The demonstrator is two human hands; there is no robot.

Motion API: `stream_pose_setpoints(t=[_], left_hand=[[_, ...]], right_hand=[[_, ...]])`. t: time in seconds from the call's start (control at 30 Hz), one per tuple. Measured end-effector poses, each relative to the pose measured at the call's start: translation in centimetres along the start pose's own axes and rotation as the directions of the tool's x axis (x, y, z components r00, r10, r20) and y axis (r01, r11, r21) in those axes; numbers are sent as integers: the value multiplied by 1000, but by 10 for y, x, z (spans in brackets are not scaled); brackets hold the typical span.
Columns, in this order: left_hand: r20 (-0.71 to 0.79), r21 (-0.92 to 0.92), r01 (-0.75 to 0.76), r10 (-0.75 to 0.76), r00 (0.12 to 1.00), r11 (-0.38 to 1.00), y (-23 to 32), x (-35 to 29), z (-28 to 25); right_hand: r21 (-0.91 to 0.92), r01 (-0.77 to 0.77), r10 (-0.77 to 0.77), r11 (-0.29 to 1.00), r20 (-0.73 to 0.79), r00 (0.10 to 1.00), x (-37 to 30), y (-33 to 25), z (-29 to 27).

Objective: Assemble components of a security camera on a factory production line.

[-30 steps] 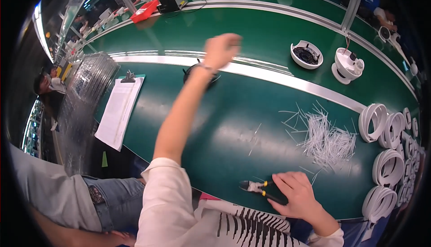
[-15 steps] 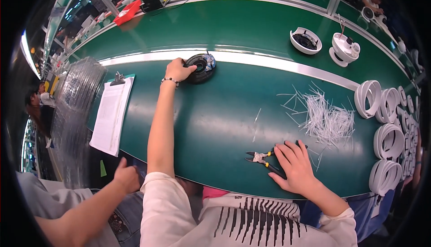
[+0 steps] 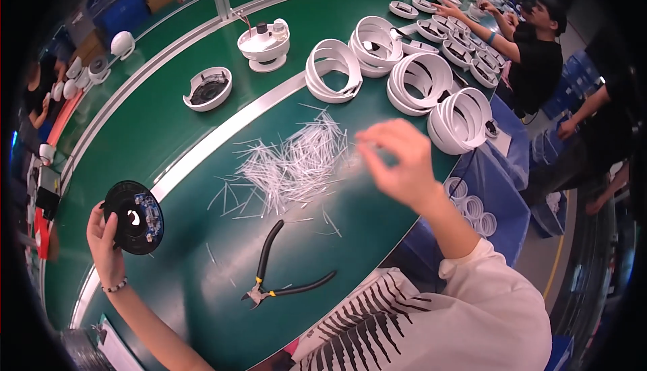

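Observation:
My left hand (image 3: pixel 106 243) grips the rim of a black round disc (image 3: pixel 120 210), tilted up above the bench, with a small blue circuit board (image 3: pixel 149 214) on its face. Over the bench, beside a heap of thin white strips (image 3: pixel 290 162), my right hand (image 3: pixel 403 163) is raised. Its thumb and forefinger come together in a pinch; whatever is between the tips is too small to make out. Wire cutters (image 3: pixel 256 294) with black handles lie on the green bench nearer to me, their handles spread and no hand on them.
White ring-shaped housings (image 3: pixel 333 71) stand in stacks beyond my right hand. Farther back are a white shell (image 3: pixel 209 89) with a black inside and a white unit on a foot (image 3: pixel 264 49). At right, a co-worker (image 3: pixel 539 54) reaches over more white parts. A clipboard (image 3: pixel 118 347) is at lower left.
My view has swung to the right. The black disc has come up off the bench in my left hand. My right hand has left the cutters and risen beside the white strips.

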State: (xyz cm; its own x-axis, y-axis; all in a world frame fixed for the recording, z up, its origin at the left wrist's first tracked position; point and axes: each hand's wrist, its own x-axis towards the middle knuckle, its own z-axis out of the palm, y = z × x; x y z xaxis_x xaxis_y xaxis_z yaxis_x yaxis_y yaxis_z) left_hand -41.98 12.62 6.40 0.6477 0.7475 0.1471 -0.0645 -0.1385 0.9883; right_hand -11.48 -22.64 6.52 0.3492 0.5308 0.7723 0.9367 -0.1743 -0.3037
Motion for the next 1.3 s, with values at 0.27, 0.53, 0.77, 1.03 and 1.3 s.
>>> stream_pose_setpoints(t=[0.27, 0.53, 0.77, 1.03, 1.3], left_hand=[[-14, -402, 243, -271, 962, 883, -5, -14, 64], [178, -668, 379, -357, 917, 640, -9, -22, 80], [270, -695, 409, -313, 911, 591, 1, -24, 92], [252, -707, 379, -288, 924, 597, 6, -25, 93], [244, -757, 333, -230, 942, 562, 5, -17, 80]], right_hand=[[-302, -344, 373, 889, 43, 927, 93, 104, 78], [-404, -250, 355, 880, 210, 911, 114, 140, 114], [-334, -313, 406, 889, 258, 877, 120, 127, 94], [74, 187, -191, 980, 51, 980, 97, -17, 50], [267, 678, -724, 685, 152, 672, 16, -35, 59]])
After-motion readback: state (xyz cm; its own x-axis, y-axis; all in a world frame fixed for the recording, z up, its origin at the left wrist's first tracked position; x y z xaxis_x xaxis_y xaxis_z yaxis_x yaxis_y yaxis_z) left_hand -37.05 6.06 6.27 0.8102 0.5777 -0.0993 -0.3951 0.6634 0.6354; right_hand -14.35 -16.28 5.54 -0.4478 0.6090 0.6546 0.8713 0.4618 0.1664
